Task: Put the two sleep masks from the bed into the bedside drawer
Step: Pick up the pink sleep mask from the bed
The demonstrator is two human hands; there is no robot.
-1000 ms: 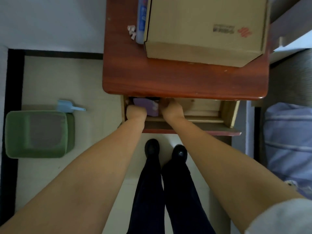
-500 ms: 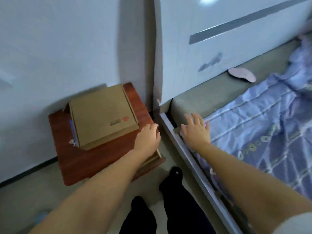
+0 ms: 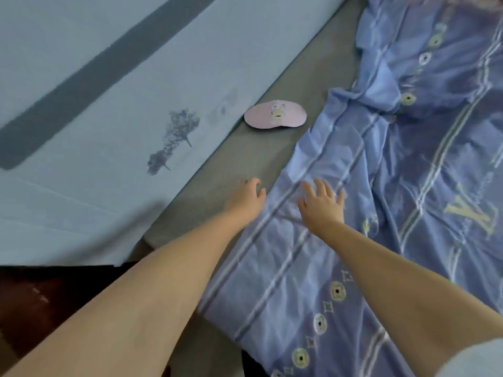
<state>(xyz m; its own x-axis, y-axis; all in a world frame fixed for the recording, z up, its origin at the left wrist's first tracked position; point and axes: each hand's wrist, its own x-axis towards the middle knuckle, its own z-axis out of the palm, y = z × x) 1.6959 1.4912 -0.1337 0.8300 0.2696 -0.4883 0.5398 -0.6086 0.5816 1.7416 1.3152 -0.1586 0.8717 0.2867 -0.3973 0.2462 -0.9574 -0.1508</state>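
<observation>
Headboard [image 3: 114, 85]: pale blue panel crossed by a dark grey band, with a small dark tree-like mark; fills the upper left.

Quilt [image 3: 394, 186]: blue, striped and patterned, rumpled; spread over the right half of the bed.

Mattress [image 3: 245, 159]: a bare grey strip is left exposed between headboard and quilt.

Nightstand [image 3: 35, 300]: a dark reddish-brown corner is seen at lower left, below the headboard edge.

Both forearms are extended from the bottom edge toward the bed.

Left hand [image 3: 245, 198]: held over the grey strip beside the quilt's edge; fingers curled loosely, nothing gripped.

Right hand [image 3: 322, 206]: held palm down over the quilt; fingers spread wide, nothing gripped. Whether the cloth is touched cannot be told.

Mask [image 3: 275, 115]: pink, with a small pale motif at its centre; laid flat on the grey strip, just beside the headboard's foot and near the quilt's edge, well beyond both hands. Only one mask is seen.
</observation>
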